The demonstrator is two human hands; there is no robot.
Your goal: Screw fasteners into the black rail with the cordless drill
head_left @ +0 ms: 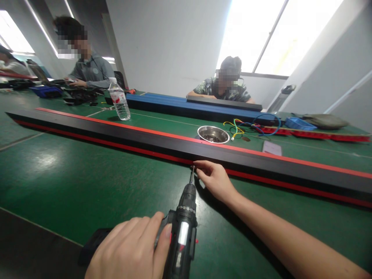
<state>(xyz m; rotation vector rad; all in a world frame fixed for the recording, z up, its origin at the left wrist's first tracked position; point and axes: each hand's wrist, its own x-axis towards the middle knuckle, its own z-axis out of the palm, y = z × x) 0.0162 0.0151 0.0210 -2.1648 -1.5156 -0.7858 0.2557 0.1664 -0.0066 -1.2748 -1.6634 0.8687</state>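
Across the green tabletop (87,186) lies a long black-and-red bar (139,141), its near red edge right at the fingertips of the right hand (216,180). Those fingers bend nearly together beside the driver bit (192,176); whether they pinch anything, I cannot tell. The left hand (130,248) has its fingers clamped around the cordless drill (186,217).
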